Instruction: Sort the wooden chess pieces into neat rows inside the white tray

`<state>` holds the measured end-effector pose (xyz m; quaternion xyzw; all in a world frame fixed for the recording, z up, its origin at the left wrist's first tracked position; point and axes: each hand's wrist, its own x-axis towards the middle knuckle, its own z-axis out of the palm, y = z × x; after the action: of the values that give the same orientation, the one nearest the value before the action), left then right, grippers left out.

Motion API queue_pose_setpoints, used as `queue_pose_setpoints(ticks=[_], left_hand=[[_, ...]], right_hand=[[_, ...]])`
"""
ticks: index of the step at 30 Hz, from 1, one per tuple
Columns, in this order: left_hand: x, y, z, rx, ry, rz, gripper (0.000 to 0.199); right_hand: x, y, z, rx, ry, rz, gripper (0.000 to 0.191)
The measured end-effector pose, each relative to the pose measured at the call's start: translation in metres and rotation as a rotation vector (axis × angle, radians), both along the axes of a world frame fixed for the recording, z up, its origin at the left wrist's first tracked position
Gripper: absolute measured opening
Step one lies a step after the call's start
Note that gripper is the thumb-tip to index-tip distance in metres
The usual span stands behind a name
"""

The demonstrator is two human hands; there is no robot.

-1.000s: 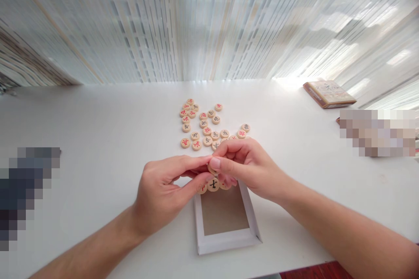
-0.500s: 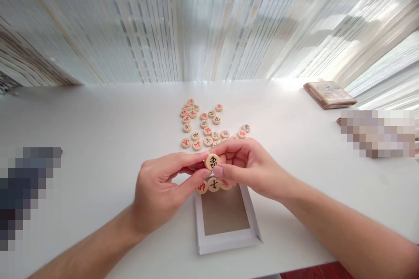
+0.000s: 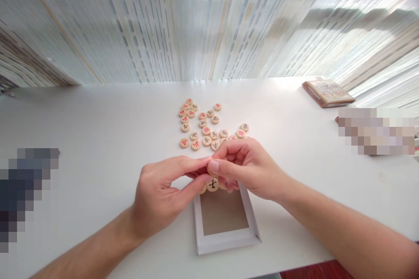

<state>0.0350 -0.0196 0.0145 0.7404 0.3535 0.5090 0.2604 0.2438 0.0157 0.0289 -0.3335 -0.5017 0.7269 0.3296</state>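
Between the fingertips of both hands is a round wooden Chinese chess piece (image 3: pixel 213 174), now mostly covered by my right thumb. My left hand (image 3: pixel 162 185) pinches it from the left, and my right hand (image 3: pixel 247 168) grips it from the right. Just below, an open white cardboard box (image 3: pixel 225 240) lies on the table with a row of pieces along its far end. A piece with a black character (image 3: pixel 212 184) shows in that row; its neighbours are partly hidden by my fingers.
Beyond my hands, several loose chess pieces (image 3: pixel 206 130) with red or black characters are scattered on the white table (image 3: pixel 114 122). A flat brown box (image 3: pixel 327 92) lies at the back right. Pixelated objects sit at both sides, and a striped curtain (image 3: pixel 183 22) hangs behind.
The held piece has tilted, and my right thumb has slid over its face, hiding the black character that showed before. The view has shifted slightly.
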Motion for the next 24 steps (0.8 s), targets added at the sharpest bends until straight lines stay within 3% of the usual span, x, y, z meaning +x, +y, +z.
queue_pose_setpoints(ticks=[8, 14, 20, 24], left_hand=[[0.0006, -0.0017, 0.0005, -0.094, -0.019, 0.017, 0.03], [-0.0009, -0.0011, 0.0006, -0.078, -0.028, 0.011, 0.037], [0.0013, -0.0007, 0.0027, -0.088, -0.051, -0.015, 0.043], [0.0027, -0.0007, 0.0042, -0.134, -0.077, -0.012, 0.032]], right_hand=[[0.0002, 0.0008, 0.0005, -0.006, -0.002, 0.045, 0.029], [0.0005, 0.001, 0.0017, -0.042, 0.015, 0.051, 0.034], [0.0016, 0.0002, 0.0008, 0.02, 0.011, 0.049, 0.028], [0.001, -0.0017, 0.0011, 0.075, -0.015, 0.032, 0.03]])
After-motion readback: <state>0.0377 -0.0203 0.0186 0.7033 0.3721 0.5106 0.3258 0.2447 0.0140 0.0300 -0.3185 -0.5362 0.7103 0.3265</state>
